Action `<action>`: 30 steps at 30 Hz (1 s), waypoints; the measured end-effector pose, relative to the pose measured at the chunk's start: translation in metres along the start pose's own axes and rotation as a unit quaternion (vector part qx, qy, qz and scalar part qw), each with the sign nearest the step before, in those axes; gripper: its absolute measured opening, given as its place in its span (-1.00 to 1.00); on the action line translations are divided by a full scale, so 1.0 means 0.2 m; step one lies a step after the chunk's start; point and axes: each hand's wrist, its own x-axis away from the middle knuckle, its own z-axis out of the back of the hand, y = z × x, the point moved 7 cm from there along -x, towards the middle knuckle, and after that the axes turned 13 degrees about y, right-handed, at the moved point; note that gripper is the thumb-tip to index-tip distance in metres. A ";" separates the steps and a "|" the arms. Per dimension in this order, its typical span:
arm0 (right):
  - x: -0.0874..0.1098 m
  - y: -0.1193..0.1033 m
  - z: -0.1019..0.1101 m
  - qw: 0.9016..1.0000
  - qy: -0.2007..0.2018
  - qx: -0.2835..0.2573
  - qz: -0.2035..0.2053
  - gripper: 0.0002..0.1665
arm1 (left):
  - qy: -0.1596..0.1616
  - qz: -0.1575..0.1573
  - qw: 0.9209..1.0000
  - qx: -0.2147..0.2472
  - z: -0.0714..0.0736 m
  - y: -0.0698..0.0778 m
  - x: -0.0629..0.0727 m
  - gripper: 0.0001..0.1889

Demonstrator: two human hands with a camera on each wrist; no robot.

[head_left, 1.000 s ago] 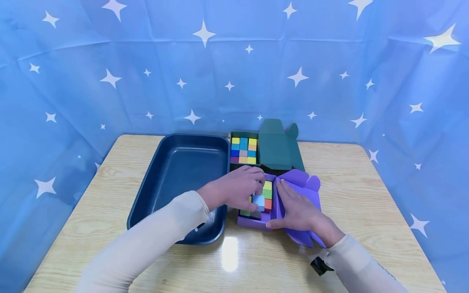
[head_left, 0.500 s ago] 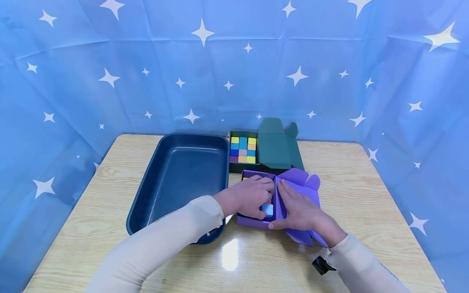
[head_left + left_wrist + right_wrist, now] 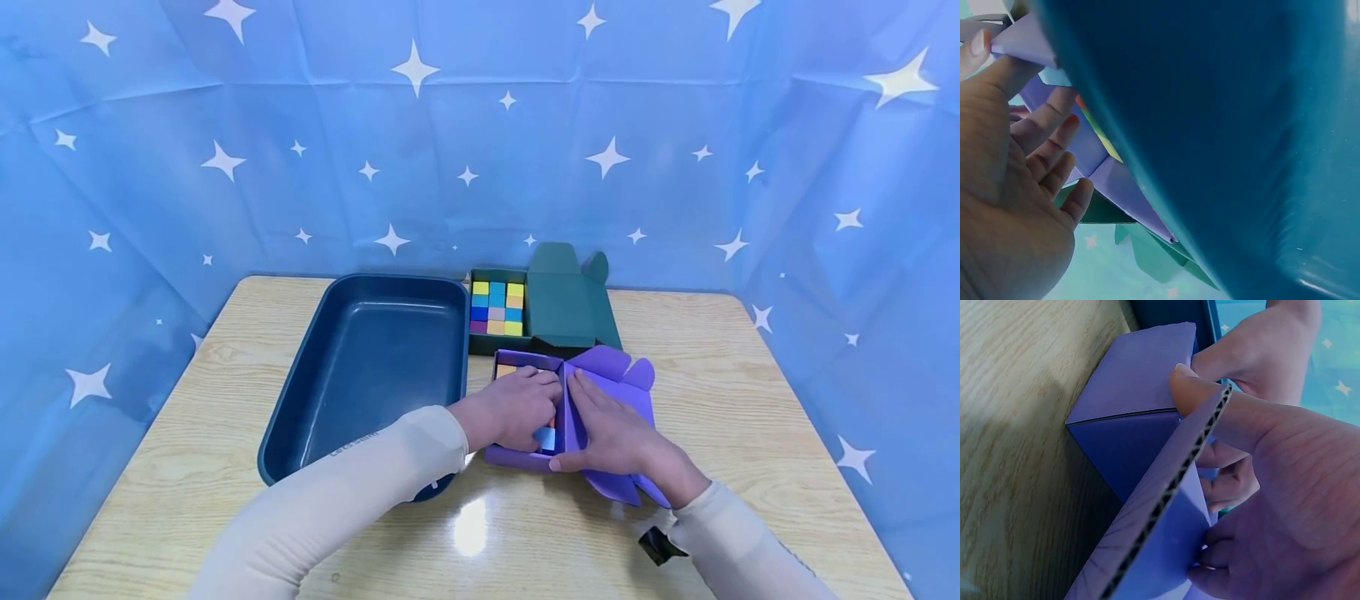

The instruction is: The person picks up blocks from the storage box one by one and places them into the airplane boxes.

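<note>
In the head view my left hand (image 3: 517,412) reaches into a purple cardboard box (image 3: 517,458), its fingers loosely bent over the blocks. A light blue block (image 3: 546,439) sits low in the box's near right corner, beside my left thumb and index finger. The left wrist view shows the same light blue block (image 3: 1054,76) near the index fingertip; box wall hides part of the thumb. My right hand (image 3: 615,433) lies with straight fingers on the box's opened lid (image 3: 636,400), its thumb touching the box's near right corner. An orange block (image 3: 506,369) shows at the back.
Left of the box stands a large dark blue tray (image 3: 375,367); my left forearm crosses its near right corner. Behind it, a green box (image 3: 498,343) holds rows of coloured blocks, with its lid (image 3: 566,304) folded out to the right. A starry curtain (image 3: 480,125) borders the wooden table (image 3: 735,400).
My left hand has moved right and brought the light blue block down into the box's near right corner. My right hand stays on the lid.
</note>
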 end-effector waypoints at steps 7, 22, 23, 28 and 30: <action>0.00 -0.01 0.00 1.000 0.001 -0.002 -0.002 0.48 | -0.003 -0.004 1.000 -0.025 -0.01 0.02 0.00 -0.61; 0.00 -0.02 0.00 1.000 -0.001 0.007 -0.005 0.48 | 0.011 0.009 0.999 -0.041 -0.02 0.02 0.02 -0.63; 0.00 -0.02 0.00 1.000 -0.002 0.007 -0.006 0.48 | 0.010 0.009 0.999 -0.043 -0.02 0.02 0.03 -0.63; 0.00 -0.03 0.01 1.000 -0.003 0.014 -0.001 0.46 | 0.014 0.011 0.998 -0.057 -0.01 0.02 0.04 -0.59; 0.01 -0.04 0.02 1.000 -0.004 0.020 0.001 0.45 | 0.021 0.013 0.998 -0.055 0.01 0.01 0.05 -0.55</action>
